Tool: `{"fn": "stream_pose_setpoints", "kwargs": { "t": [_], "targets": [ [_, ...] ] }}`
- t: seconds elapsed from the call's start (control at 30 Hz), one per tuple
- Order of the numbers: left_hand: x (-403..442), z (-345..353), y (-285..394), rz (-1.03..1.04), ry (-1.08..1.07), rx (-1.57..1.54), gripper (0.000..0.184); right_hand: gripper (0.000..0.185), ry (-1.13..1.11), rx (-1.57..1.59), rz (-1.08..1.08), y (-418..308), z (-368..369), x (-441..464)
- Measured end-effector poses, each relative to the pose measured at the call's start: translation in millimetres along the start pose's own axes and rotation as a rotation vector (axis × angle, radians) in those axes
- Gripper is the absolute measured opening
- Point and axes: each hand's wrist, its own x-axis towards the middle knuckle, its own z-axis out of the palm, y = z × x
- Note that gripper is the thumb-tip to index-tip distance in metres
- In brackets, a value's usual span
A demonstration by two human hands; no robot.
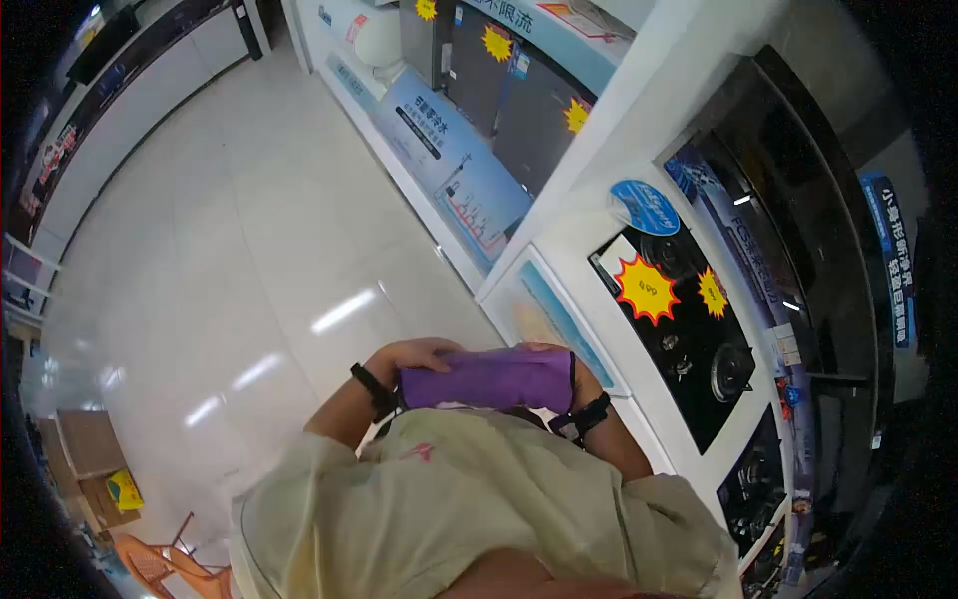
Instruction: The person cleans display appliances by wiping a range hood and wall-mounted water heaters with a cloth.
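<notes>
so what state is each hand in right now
Left hand: closed on the purple cloth.
Right hand: mostly hidden behind the cloth, so open or closed can't be told.

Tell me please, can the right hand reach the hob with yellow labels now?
Probably yes: the hob is close on the right, its near edge unblocked. But the right hand seems to hold the purple cloth, so may need freeing first.

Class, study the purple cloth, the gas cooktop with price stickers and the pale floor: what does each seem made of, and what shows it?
Purple cloth: matt fabric, perhaps synthetic; its soft surface and dark edging suggest this.
Gas cooktop: perhaps black glass, judging by its smooth flatness; enamelled metal is possible.
Floor: probably polished ceramic or stone tile, given bright lamp reflections and faint joints.
</notes>
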Motion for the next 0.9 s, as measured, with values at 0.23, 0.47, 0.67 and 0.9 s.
{"fn": "stream_pose_setpoints", "kwargs": {
  "t": [0.23, 0.47, 0.67, 0.9],
  "targets": [
    [-52.1, -73.8, -6.9, -0.109, 0.422, -0.112, 0.030, 0.048, -0.044, 0.044, 0.383, 19.3, 13.9, 126.5],
    [-95.1, -126.0, -8.4, -0.079, 0.685, -0.286, 0.033, 0.033, -0.346, -0.257, 0.186, 39.8, 14.5, 267.2],
    [-117.0, -195.9, 61.3, -0.137, 0.832, 0.037, 0.026, 0.012, -0.410, -0.596, 0.352, -41.4, 76.3, 364.7],
    [-67.1, -290.5, 189.0, -0.208, 0.994, 0.463, 0.036, 0.015, -0.297, -0.077, 0.298, -153.2, 101.3, 422.1]
  ]
}}
